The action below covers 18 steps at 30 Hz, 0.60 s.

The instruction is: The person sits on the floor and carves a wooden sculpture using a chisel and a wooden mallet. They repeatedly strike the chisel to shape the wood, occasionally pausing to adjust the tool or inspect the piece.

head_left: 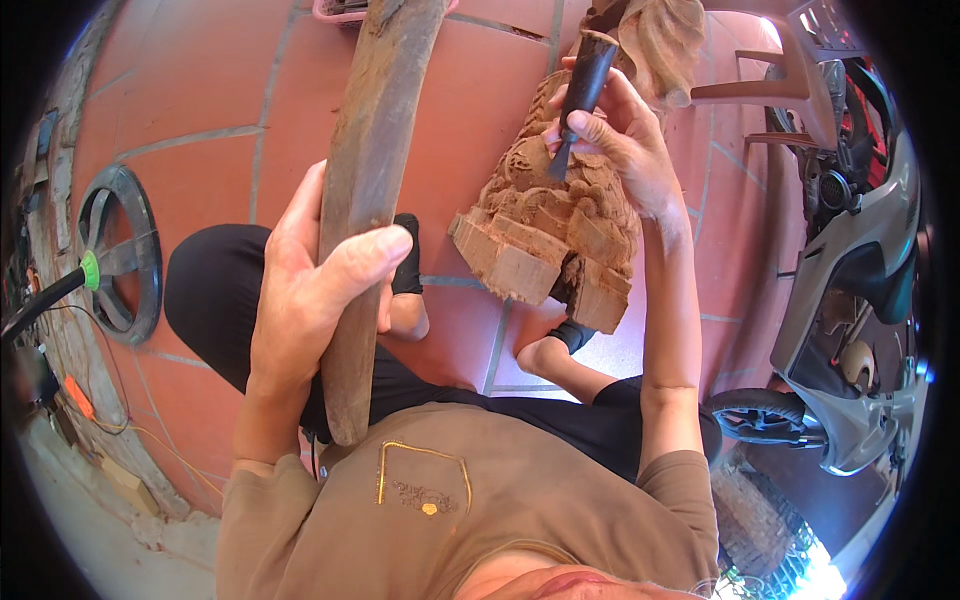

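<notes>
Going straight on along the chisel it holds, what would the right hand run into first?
Likely the carved wood: the chisel in the right hand points blade-first at it, though this view leaves unclear whether they already touch.

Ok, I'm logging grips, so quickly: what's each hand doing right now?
Left hand: closed around a long wooden bar.
Right hand: closed on a dark-handled chisel, over the wood carving.

The reddish tiled floor [210, 190] bore a brown wood carving [510, 225] near its middle, a pink basket [337, 16] toward its far edge, a round grey base [122, 262] by its left edge, and a chair [805, 75] and motorbike [872, 245] toward its right.
</notes>
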### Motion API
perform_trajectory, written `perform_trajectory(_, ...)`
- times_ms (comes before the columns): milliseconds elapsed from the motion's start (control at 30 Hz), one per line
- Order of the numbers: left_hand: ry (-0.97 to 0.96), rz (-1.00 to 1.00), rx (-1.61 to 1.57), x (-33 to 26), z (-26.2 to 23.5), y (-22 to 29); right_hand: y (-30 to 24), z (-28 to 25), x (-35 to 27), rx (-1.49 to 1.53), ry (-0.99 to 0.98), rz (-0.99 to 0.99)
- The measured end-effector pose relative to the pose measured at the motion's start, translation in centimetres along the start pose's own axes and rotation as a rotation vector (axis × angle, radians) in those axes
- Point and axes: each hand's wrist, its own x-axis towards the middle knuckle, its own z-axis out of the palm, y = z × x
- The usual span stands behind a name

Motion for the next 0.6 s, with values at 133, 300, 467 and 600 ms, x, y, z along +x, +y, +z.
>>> perform_trajectory(133,0.049,-0.033,0.057,0.8,0.4,0.0,1.1,0.3,0.8,0.033,-0.071,-0.042)
perform_trajectory(300,0.051,-0.098,0.077,1.7,0.3,0.0,2.0,0.2,1.4,-0.032,-0.134,0.008)
perform_trajectory(467,0.097,-0.09,0.106,2.4,1.2,-0.2,3.0,0.1,1.5,-0.074,-0.147,0.025)
perform_trajectory(600,0.095,-0.086,0.112,2.6,1.4,-0.2,3.2,0.1,1.5,-0.094,-0.141,0.042)
